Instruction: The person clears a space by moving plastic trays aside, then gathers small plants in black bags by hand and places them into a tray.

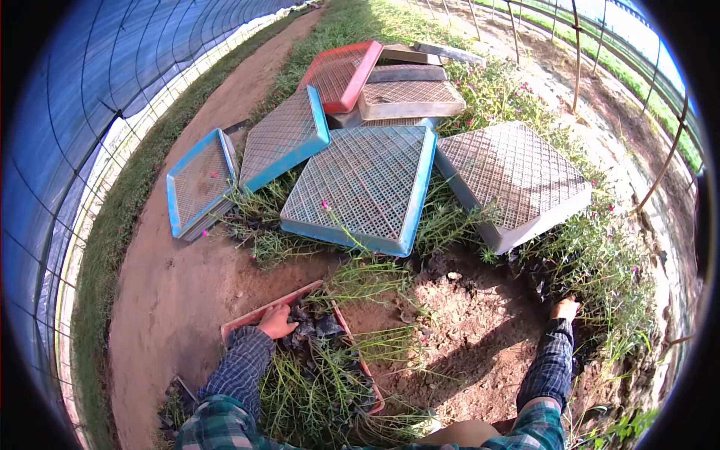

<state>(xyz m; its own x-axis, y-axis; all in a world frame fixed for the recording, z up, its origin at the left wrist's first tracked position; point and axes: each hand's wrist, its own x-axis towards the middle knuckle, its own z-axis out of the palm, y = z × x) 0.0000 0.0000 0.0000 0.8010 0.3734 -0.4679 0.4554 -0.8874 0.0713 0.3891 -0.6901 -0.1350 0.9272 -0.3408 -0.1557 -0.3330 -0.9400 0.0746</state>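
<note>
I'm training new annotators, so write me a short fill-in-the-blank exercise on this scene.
1. The hand over the reddish tray is the person's ____ one.
2. The right hand is beside plants with ____ foliage.
3. The leftmost crate has a rim coloured ____.
4. The pile of crates shows exactly ____ red crate.
Missing words: left; green; blue; one.

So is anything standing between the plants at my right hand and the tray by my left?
Nothing solid visible: bare soil separates the plants by your right hand from the red tray. Only leafy stems stick out around the tray's right rim.
</note>
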